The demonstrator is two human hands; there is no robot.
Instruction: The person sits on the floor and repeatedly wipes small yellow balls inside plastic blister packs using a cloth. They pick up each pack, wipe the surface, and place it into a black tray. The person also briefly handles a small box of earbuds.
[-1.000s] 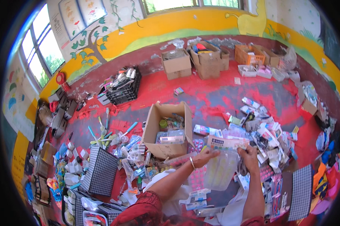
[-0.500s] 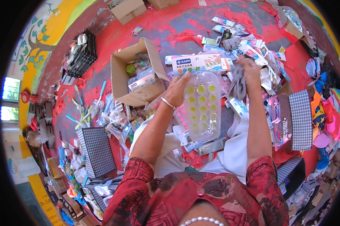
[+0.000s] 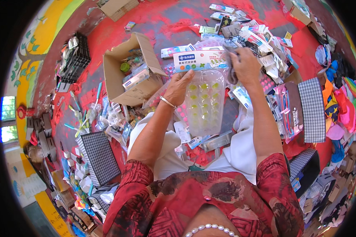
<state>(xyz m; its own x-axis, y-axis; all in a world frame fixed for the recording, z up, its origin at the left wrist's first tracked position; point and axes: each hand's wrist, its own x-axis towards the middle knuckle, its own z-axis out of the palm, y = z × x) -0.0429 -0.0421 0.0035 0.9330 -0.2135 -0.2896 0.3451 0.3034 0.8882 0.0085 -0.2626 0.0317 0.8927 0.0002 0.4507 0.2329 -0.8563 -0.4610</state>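
- The person holds a clear blister pack [image 3: 203, 102] of yellow-green pieces up at twelve o'clock, above the lap.
- Left hand [image 3: 179, 86] grips its left edge; right hand [image 3: 245, 65] clamps the card header's right end.
- It looks like sorting: an open cardboard box [image 3: 124, 77] sits at ten o'clock, so the next move likely calls for a placing spot.

The single head view looks steeply down from above the person's chest, close over raised forearms, with what seems a cluttered red floor [image 3: 154, 15] bending toward the rim.
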